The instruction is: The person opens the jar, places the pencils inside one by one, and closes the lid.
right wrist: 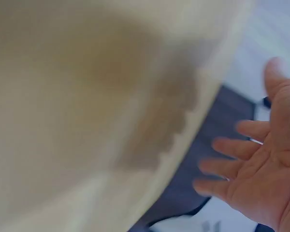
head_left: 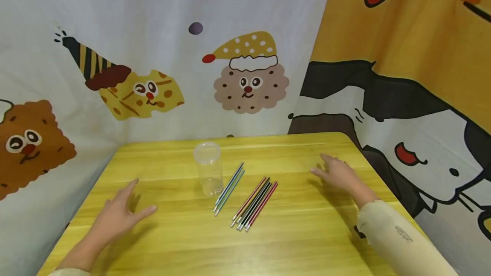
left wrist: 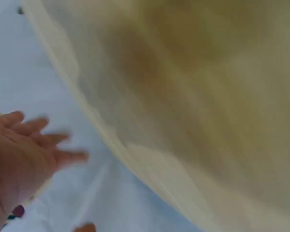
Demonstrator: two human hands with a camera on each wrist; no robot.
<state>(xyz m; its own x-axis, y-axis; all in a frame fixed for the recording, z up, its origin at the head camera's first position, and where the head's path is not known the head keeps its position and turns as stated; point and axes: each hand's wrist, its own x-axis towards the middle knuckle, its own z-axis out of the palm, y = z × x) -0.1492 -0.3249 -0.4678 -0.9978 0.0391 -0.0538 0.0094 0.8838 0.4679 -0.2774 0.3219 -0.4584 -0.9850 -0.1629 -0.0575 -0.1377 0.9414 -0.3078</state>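
My left hand [head_left: 115, 217] hovers over the left part of the table, thumb spread from the fingers, holding nothing. On the other side, my right hand [head_left: 339, 174] reaches over the right part, also with nothing in it. Between them stands a clear plastic cup [head_left: 209, 171], upright. Just right of it lie blue pencils [head_left: 230, 188], slanting with their metal-tipped ends toward me. Further right is a group of red and black pencils [head_left: 255, 204] at a similar slant. Both wrist views show spread fingers beside the table edge, somewhat blurred.
The yellow wood-grain table [head_left: 184, 242] has rounded back corners. A white curtain [head_left: 161, 7] with cartoon prints hangs behind it, and a cloth with a large cartoon animal [head_left: 414, 97] hangs at the right.
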